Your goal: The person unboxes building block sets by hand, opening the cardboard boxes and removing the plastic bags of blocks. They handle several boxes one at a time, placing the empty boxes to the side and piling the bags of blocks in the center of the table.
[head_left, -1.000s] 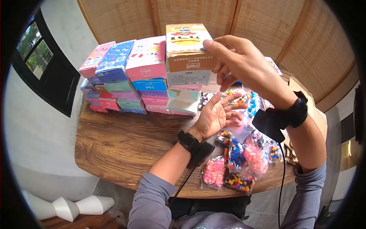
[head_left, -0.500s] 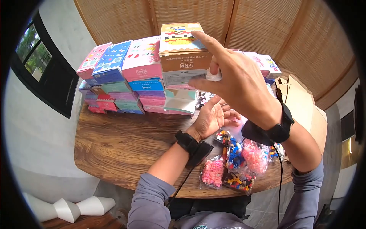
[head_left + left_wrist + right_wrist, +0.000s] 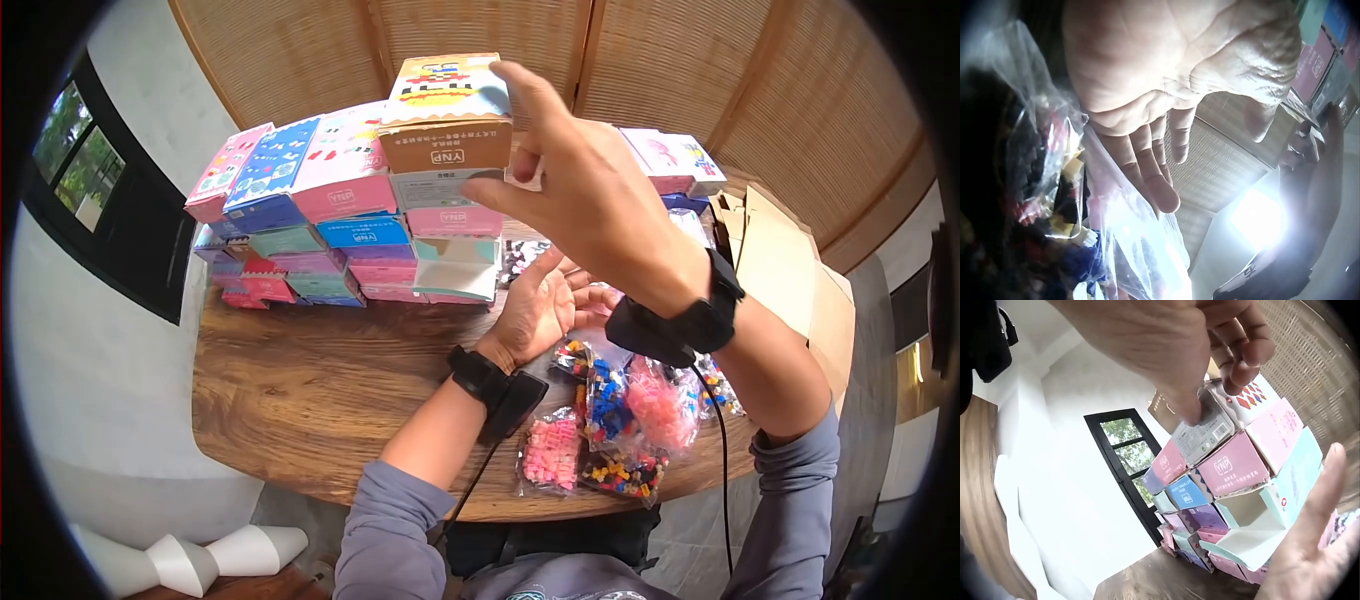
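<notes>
My right hand (image 3: 600,210) is up at a brown-and-cream box (image 3: 440,145) on top of a stack of toy-block boxes. Its thumb is extended over the box's grey label panel and its index fingertip meets the top right corner. From the right wrist view, the thumb lies on the barcode panel (image 3: 1207,434) while the other fingers hang bent beside the box. My left hand (image 3: 535,320) lies palm up below, fingers loosely bent and holding nothing. Close by it, in the left wrist view, is a clear bag of coloured blocks (image 3: 1054,175).
Below the brown box, an open-flapped box (image 3: 455,265) faces front. Bags of blue blocks (image 3: 610,400) and pink blocks (image 3: 550,450) lie on the wooden table (image 3: 300,390). Flattened cardboard (image 3: 785,260) leans at the right; more boxes (image 3: 675,160) stand behind my right hand.
My right hand has come down from above the box's right side to its front and corner. The brown box has shifted slightly left on the stack. My left hand's fingers are less spread.
</notes>
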### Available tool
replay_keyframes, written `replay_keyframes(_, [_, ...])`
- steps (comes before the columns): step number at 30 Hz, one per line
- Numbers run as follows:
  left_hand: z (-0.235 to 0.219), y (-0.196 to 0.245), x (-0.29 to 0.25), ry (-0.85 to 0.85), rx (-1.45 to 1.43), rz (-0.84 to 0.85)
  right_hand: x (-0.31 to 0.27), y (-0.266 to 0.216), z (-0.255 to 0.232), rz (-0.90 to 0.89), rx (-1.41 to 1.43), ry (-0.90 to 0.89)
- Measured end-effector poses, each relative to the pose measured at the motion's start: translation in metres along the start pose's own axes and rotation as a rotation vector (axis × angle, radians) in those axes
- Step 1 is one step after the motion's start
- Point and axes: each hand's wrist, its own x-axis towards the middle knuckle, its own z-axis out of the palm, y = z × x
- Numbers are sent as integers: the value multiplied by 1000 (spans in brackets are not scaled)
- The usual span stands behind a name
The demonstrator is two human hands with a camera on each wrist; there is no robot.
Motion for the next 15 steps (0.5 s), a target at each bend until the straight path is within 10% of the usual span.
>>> replay_keyframes(5, [-12, -17, 6, -403, -466, 74, -36, -38, -51, 312, 509, -211])
replay_keyframes(11, [-8, -1, 4, -104, -17, -85, -113, -69, -102, 184, 1598, -355])
replay_keyframes(15, [-8, 0, 3, -90, -19, -86, -123, -98, -118, 282, 1671, -273])
